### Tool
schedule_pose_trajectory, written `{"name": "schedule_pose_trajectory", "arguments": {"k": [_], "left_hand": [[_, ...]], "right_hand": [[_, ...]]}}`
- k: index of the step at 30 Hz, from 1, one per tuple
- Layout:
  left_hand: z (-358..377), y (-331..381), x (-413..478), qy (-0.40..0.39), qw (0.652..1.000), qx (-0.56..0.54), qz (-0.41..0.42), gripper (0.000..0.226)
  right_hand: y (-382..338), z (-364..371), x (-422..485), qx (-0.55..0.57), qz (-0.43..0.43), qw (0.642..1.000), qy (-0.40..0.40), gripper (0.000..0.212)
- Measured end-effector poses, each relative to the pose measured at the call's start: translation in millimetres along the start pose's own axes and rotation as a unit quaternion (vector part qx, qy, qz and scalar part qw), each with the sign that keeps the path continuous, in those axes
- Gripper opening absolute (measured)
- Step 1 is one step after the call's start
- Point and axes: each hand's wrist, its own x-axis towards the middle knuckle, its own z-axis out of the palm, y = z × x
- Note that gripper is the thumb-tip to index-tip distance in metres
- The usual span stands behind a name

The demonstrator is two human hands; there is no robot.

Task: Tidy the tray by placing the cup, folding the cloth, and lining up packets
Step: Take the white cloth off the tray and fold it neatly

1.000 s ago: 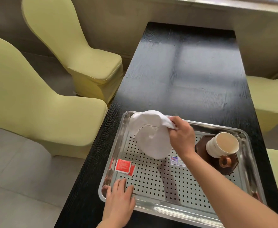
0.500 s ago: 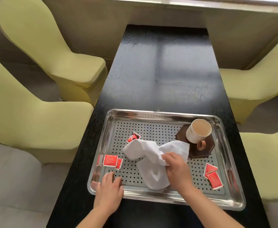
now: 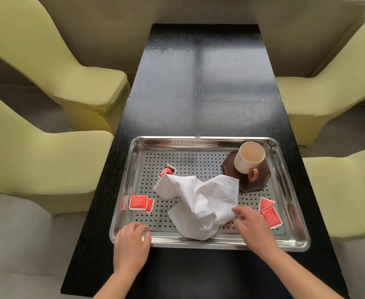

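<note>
So the white cloth (image 3: pixel 198 201) is lying crumpled in the middle of the perforated steel tray (image 3: pixel 207 141), stretched roughly from 10 o'clock to 5 o'clock, with its near end bunched against the tray's front rim. The right hand (image 3: pixel 252 223) is the closer one: it sits at the cloth's 4 o'clock corner, fingers (image 3: pixel 238 210) spread loosely and just touching the edge, not pinching anything as far as I can see. From those fingers the bulk of the cloth runs off toward 10 o'clock, so my guess is the next grab is that near corner. The left hand (image 3: pixel 131 240) rests on the front-left rim, fingers curled over it, holding nothing else. Cup (image 3: pixel 249 157) is upright on its dark coaster (image 3: pixel 247 175) at the tray's 2 o'clock. Red packets (image 3: pixel 138 202) are scattered left, right and behind the cloth.
</note>
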Motion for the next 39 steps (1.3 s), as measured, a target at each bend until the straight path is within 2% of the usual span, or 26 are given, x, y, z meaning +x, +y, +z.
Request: {"name": "schedule_pose_trajectory", "arguments": {"k": [2, 4, 9, 15, 22, 33, 39], "left_hand": [[-6, -1, -4, 0.052, 0.996, -0.060, -0.051, 0.015], [-9, -3, -9, 0.066, 0.993, -0.071, -0.069, 0.014], [-1, -3, -22, -0.041, 0.995, 0.031, 0.084, 0.034], [5, 3, -17, -0.058, 0.985, 0.081, 0.143, 0.029], [5, 6, -15, -0.079, 0.973, 0.140, 0.166, 0.025], [1, 16, 17, -0.061, 0.977, 0.127, 0.158, 0.024], [5, 27, 45, -0.063, 0.978, 0.137, 0.145, 0.031]], "right_hand": [[13, -9, -10, -0.025, 0.003, 0.999, 0.039, 0.023], [25, -15, -22, -0.049, -0.030, 0.998, 0.028, 0.024], [40, -12, -39, -0.137, -0.111, 0.979, -0.106, 0.043], [41, -3, -33, -0.184, -0.135, 0.966, -0.120, 0.029], [48, -3, -29, -0.203, -0.154, 0.957, -0.136, 0.029], [37, -6, 1, -0.194, -0.141, 0.959, -0.151, 0.032], [33, -15, 31, -0.196, -0.130, 0.962, -0.138, 0.032]]}}
